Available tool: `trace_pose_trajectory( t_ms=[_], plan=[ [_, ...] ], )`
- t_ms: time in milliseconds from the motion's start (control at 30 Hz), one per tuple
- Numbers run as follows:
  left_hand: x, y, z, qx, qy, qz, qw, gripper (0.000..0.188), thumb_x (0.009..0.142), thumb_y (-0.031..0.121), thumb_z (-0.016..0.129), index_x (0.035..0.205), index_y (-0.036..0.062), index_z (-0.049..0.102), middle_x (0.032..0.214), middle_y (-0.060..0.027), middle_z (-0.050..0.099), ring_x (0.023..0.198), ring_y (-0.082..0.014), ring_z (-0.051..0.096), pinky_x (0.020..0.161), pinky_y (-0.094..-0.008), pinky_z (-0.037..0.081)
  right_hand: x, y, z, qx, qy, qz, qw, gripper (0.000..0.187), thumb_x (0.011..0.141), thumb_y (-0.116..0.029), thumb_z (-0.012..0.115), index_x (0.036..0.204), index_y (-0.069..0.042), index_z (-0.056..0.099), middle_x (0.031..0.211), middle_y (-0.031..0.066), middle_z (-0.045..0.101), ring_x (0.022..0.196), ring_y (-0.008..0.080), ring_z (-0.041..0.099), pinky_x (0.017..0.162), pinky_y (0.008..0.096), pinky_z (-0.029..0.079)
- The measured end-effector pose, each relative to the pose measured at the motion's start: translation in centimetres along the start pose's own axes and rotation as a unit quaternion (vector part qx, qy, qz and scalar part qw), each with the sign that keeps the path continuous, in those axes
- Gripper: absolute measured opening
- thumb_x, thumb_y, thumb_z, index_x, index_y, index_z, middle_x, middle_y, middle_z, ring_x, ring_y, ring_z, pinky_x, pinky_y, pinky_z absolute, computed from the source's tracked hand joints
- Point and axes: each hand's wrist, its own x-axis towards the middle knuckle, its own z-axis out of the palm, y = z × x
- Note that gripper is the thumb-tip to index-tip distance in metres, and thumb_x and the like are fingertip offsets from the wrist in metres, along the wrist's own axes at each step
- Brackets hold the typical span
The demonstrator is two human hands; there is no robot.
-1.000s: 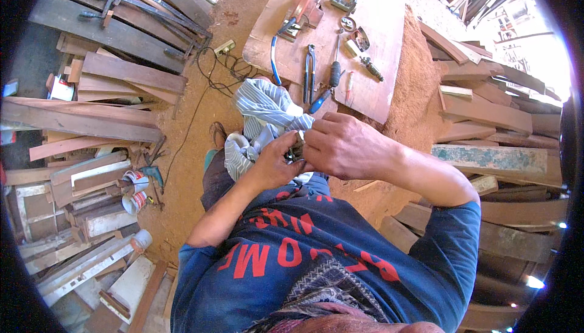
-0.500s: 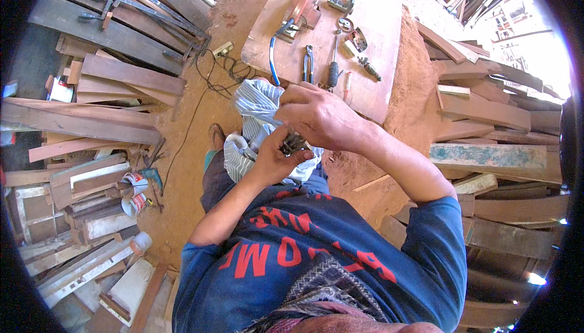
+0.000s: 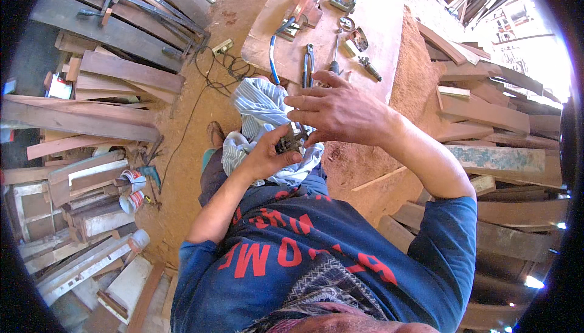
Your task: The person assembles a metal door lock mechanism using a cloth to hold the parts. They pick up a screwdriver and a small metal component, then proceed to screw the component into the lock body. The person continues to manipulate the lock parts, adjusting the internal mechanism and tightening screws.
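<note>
My left hand (image 3: 263,159) is closed around a small dark metal machine part (image 3: 288,143), held above my lap. Just to the right of it, my right hand (image 3: 347,112) hovers with its fingers spread; its thumb comes close to the part, and I cannot tell if they touch. Under both hands a blue-and-white striped cloth (image 3: 258,105) is bunched over my legs. Beyond my right hand lie blue-handled pincers (image 3: 309,59) and a screwdriver (image 3: 335,65), whose handle is partly hidden by that hand.
A wooden board (image 3: 267,41) carries an orange power tool body (image 3: 307,10) with a blue cord, a metal bracket-like part (image 3: 344,3), a ring-shaped piece (image 3: 347,24), a curved housing (image 3: 360,39) and an armature-like part (image 3: 370,69). Stacked timber (image 3: 499,108) lines both sides; a black cable (image 3: 210,68) loops at left.
My right hand has drawn slightly right and its fingers have spread from a bent, closed pose. The part in my left hand shows more fully.
</note>
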Motion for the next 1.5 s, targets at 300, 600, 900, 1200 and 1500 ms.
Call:
trace_pose_trajectory(
  t_ms=[300, 600, 900, 1200, 1500],
  plan=[
    [0.3, 0.7, 1.9, 0.058, 0.102, 0.019, 0.993, 0.042, 0.083, 0.027, 0.087, 0.107, 0.0044, 0.061, 0.093, -0.0057, 0.067, 0.083, -0.0160, 0.059, 0.074, -0.0348, 0.048, -0.7, -1.8, 3.9, -0.016, 0.045, 0.128, 0.991, 0.042, 0.093, -0.045, 0.068, 0.080, -0.005, 0.068, 0.080, 0.0133, 0.069, 0.084, 0.0282, 0.072, 0.084, 0.0460, 0.052],
    [1.5, -1.2, 2.8, 0.195, 0.235, 0.114, 0.945, 0.038, 0.085, 0.029, 0.085, 0.099, 0.0038, 0.061, 0.080, -0.0118, 0.063, 0.073, -0.0264, 0.061, 0.066, -0.0386, 0.047, 0.0, -5.1, 2.1, 0.273, 0.067, 0.373, 0.884, 0.045, 0.095, -0.023, 0.068, 0.134, -0.004, 0.056, 0.079, 0.0191, 0.069, 0.077, 0.0407, 0.070, 0.071, 0.0507, 0.055],
    [0.9, -0.3, 1.1, 0.096, 0.152, 0.056, 0.982, 0.048, 0.088, 0.034, 0.084, 0.115, 0.0023, 0.061, 0.082, -0.0031, 0.064, 0.072, -0.0135, 0.057, 0.066, -0.0327, 0.049, -2.5, -2.9, 0.5, 0.120, -0.009, 0.059, 0.991, 0.055, 0.086, -0.008, 0.066, 0.141, -0.008, 0.057, 0.132, 0.0150, 0.062, 0.122, 0.0304, 0.060, 0.102, 0.0434, 0.050],
    [0.3, -0.5, 1.3, 0.119, 0.090, 0.047, 0.988, 0.047, 0.086, 0.025, 0.085, 0.121, 0.0034, 0.060, 0.087, -0.0034, 0.065, 0.077, -0.0141, 0.060, 0.069, -0.0329, 0.050, -0.9, -2.6, -0.1, -0.022, -0.015, -0.060, 0.998, 0.046, 0.088, -0.034, 0.063, 0.124, -0.004, 0.062, 0.123, 0.0129, 0.066, 0.122, 0.0292, 0.062, 0.105, 0.0446, 0.049],
    [0.1, -0.5, 2.7, 0.175, 0.120, 0.051, 0.976, 0.045, 0.081, 0.028, 0.089, 0.110, 0.0051, 0.062, 0.090, -0.0082, 0.068, 0.079, -0.0223, 0.064, 0.071, -0.0387, 0.051, 2.6, -1.7, 5.9, 0.303, 0.088, 0.291, 0.903, 0.032, 0.096, -0.022, 0.061, 0.119, -0.001, 0.066, 0.099, 0.0249, 0.070, 0.091, 0.0384, 0.071, 0.081, 0.0492, 0.055]
  ],
)
